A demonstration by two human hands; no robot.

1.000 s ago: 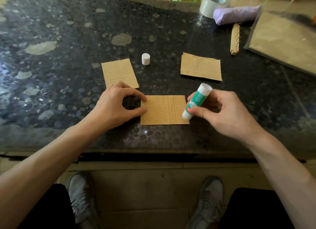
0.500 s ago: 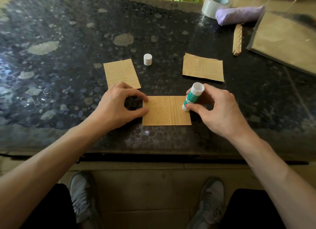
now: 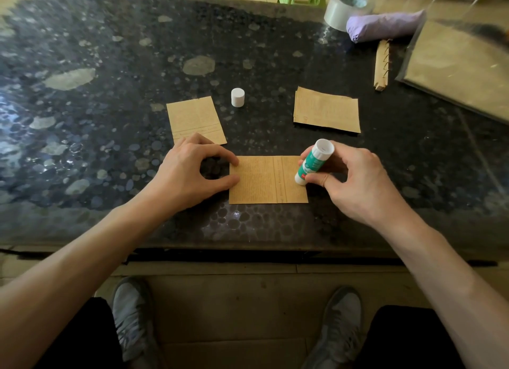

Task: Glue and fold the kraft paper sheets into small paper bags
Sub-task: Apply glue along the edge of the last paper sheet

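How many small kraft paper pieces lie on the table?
3: middle piece nearest the table edge; left piece left of the white cap; right piece right of it, possibly a stack hiding more.

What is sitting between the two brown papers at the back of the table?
A small white cap stands upright on the table between the left paper and the right stack, nearer the left one, touching neither. The head view shows it.

Matt brown kraft paper sheet (image 3: 264, 180) lies on a glossy, speckled dark stone counter (image 3: 110, 93); the glue stick (image 3: 314, 162) and cap (image 3: 237, 97) are smooth plastic.
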